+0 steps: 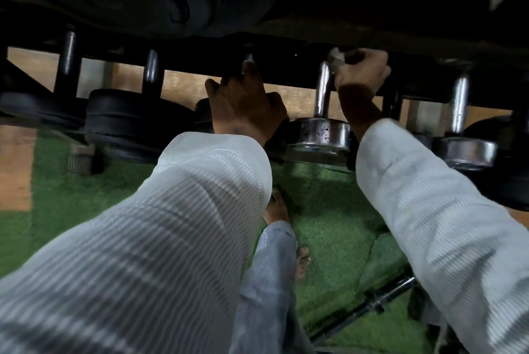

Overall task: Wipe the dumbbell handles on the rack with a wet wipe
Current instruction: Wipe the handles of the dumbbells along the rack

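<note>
At the dumbbell rack, I see the right hand at one o'clock, curled tight around a crumpled wet wipe at the top of a chrome dumbbell handle. The left hand, near twelve o'clock, grips the handle of a black dumbbell just beside it. Green turf lies below both white sleeves.

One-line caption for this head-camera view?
Right hand wipes a chrome dumbbell handle with a wet wipe; left hand grips the neighbouring handle.
</note>
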Tool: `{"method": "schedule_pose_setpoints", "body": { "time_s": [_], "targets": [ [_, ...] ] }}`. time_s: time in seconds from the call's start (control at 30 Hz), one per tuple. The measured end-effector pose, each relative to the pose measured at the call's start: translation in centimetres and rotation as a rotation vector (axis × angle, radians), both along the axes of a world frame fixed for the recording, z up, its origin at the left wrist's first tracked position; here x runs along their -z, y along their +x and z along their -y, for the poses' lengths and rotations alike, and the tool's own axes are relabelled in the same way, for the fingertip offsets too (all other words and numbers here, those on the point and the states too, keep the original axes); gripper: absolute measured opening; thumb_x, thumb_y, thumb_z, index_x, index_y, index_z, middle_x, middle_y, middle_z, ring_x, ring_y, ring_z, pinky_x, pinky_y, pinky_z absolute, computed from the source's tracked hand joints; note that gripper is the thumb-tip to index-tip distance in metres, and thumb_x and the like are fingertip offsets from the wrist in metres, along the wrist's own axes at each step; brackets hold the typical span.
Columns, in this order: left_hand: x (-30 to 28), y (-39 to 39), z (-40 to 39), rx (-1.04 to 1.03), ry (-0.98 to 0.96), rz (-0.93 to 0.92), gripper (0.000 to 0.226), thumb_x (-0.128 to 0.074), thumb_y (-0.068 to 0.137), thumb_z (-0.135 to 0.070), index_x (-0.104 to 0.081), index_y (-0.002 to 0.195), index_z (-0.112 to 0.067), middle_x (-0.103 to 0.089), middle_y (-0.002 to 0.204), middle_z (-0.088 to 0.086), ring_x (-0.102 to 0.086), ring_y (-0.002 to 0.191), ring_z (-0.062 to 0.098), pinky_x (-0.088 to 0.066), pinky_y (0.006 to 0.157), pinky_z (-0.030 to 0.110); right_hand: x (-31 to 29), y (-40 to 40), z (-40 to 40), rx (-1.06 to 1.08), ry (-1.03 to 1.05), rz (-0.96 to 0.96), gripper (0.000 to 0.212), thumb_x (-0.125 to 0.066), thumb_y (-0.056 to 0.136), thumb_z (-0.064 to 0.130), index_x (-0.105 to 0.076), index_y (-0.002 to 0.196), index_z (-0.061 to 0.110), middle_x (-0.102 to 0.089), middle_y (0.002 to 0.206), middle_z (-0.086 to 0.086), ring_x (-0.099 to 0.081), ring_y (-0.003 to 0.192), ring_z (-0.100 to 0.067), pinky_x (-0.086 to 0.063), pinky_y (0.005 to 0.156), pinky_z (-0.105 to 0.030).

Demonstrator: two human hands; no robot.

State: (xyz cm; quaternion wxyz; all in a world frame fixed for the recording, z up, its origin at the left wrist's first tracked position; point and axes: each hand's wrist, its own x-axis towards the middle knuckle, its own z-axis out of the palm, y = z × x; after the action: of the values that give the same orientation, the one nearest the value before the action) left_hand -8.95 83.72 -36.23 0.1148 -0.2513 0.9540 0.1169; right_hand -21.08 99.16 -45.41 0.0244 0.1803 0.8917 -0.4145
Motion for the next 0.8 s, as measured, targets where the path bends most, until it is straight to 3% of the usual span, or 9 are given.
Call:
{"method": "schedule_pose_setpoints", "body": {
  "time_s": [0.17, 0.27, 0.33, 0.4, 0.43, 0.57, 0.67, 0.73, 0.8],
  "targets": [
    [0.4, -0.1, 0.0, 0.009, -0.004, -0.005, 0.056, -0.055, 0.087, -0.039, -0.048, 0.135, -0.01, -0.069, 0.109, 0.013, -0.063, 0.102, 0.035, -0.034, 0.105, 0.048, -0.1, 0.7, 0.1, 0.044, -0.053, 0.095, 0.02, -0.077, 0.088, 0.036, -0.075, 0.077, 0.019, -0.067, 0.069, 0.007, -0.063, 0.066, -0.005, -0.051, 0.063, -0.015],
    [0.7, 0.0, 0.0, 0.025, -0.027, -0.019, 0.059, -0.054, 0.087, -0.039, -0.048, 0.137, -0.009, -0.07, 0.103, 0.012, -0.065, 0.097, 0.034, -0.036, 0.101, 0.049, 0.3, 0.9, -0.6, 0.159, -0.307, 0.342, 0.025, -0.072, 0.091, 0.02, -0.065, 0.068, 0.015, -0.064, 0.059, 0.002, -0.062, 0.051, -0.01, -0.05, 0.052, -0.025],
    [0.8, 0.0, 0.1, 0.033, -0.034, -0.032, 0.06, -0.053, 0.087, -0.039, -0.048, 0.138, -0.008, -0.07, 0.102, 0.011, -0.065, 0.095, 0.034, -0.037, 0.099, 0.048, -0.2, 0.8, -0.5, 0.207, -0.645, 0.521, 0.011, -0.064, 0.089, 0.013, -0.066, 0.082, 0.005, -0.074, 0.077, -0.011, -0.072, 0.061, -0.022, -0.062, 0.067, -0.036],
    [0.9, 0.0, 0.2, 0.038, -0.031, -0.027, 0.058, -0.053, 0.087, -0.039, -0.049, 0.137, -0.009, -0.07, 0.102, 0.01, -0.065, 0.096, 0.033, -0.037, 0.099, 0.048, -0.8, 0.6, 0.2, 0.154, -0.873, 0.588, 0.011, -0.06, 0.088, 0.013, -0.063, 0.084, 0.004, -0.07, 0.089, -0.013, -0.071, 0.076, -0.024, -0.06, 0.086, -0.041],
    [0.9, 0.0, 0.2, 0.037, -0.029, -0.022, 0.057, -0.053, 0.087, -0.04, -0.05, 0.136, -0.01, -0.07, 0.102, 0.01, -0.065, 0.096, 0.032, -0.037, 0.099, 0.048, -0.9, 0.6, 0.4, 0.118, -0.917, 0.61, 0.009, -0.064, 0.085, 0.015, -0.064, 0.084, 0.006, -0.067, 0.087, -0.009, -0.068, 0.077, -0.02, -0.058, 0.086, -0.041],
    [1.0, -0.1, 0.3, 0.032, -0.034, -0.001, 0.056, -0.053, 0.087, -0.041, -0.051, 0.133, -0.01, -0.071, 0.099, 0.01, -0.065, 0.093, 0.032, -0.038, 0.098, 0.047, -0.8, -0.1, 2.0, 0.077, -0.705, 0.678, 0.05, -0.088, 0.063, 0.019, -0.071, 0.108, 0.008, -0.073, 0.094, 0.0, -0.066, 0.075, -0.01, -0.054, 0.068, -0.03],
    [0.9, -0.2, 0.2, 0.034, -0.019, -0.004, 0.053, -0.054, 0.087, -0.041, -0.052, 0.13, -0.011, -0.071, 0.099, 0.01, -0.064, 0.094, 0.032, -0.037, 0.099, 0.047, -0.2, -0.1, 3.1, 0.173, -0.551, 0.549, 0.025, -0.083, 0.075, 0.016, -0.067, 0.092, 0.007, -0.071, 0.083, -0.004, -0.063, 0.062, -0.011, -0.056, 0.06, -0.027],
    [0.6, -0.3, 0.3, 0.035, -0.007, 0.018, 0.049, -0.054, 0.087, -0.042, -0.052, 0.125, -0.012, -0.07, 0.1, 0.009, -0.064, 0.095, 0.032, -0.037, 0.101, 0.047, 0.1, 0.4, 3.7, 0.251, -0.487, 0.466, 0.028, -0.082, 0.076, 0.024, -0.065, 0.09, 0.007, -0.071, 0.085, -0.005, -0.072, 0.073, -0.018, -0.062, 0.065, -0.033],
    [0.4, -0.3, 0.4, 0.035, 0.016, 0.033, 0.046, -0.054, 0.088, -0.042, -0.052, 0.123, -0.012, -0.07, 0.1, 0.01, -0.063, 0.095, 0.032, -0.037, 0.1, 0.047, 0.1, 0.8, 3.8, 0.305, -0.38, 0.384, 0.049, -0.088, 0.063, 0.035, -0.067, 0.1, 0.01, -0.07, 0.093, -0.002, -0.072, 0.089, -0.022, -0.064, 0.077, -0.038]
  ]
}}
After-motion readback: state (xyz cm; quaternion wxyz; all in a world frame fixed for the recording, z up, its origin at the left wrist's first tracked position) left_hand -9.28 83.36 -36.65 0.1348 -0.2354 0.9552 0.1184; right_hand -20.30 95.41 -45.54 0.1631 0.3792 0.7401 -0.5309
